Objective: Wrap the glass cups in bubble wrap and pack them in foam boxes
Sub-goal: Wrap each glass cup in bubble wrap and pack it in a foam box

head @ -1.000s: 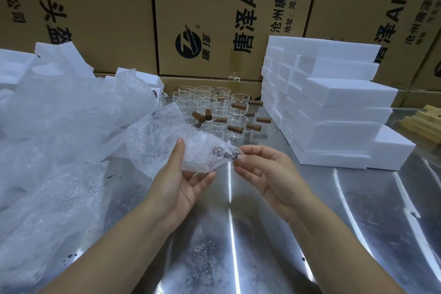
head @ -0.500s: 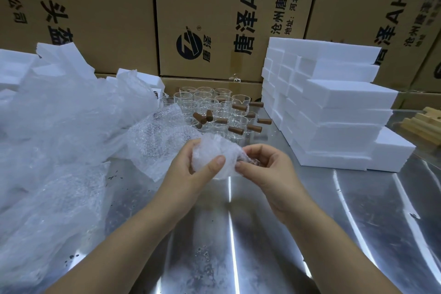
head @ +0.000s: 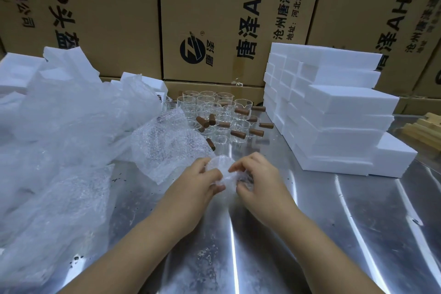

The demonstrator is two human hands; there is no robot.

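Both hands, left hand (head: 202, 180) and right hand (head: 256, 175), close their fingers on the bubble-wrapped cup (head: 223, 172) above the steel table (head: 334, 222), probably so the wrap does not open; foam boxes (head: 334, 112) wait at right.

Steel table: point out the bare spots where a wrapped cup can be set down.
Free: the steel table in front of the foam boxes, right of the right hand, and the near strip between the forearms. Crowded: bubble wrap covers the left side, the glass cups fill the far middle, and both hands hold the wrapped bundle; left hand.
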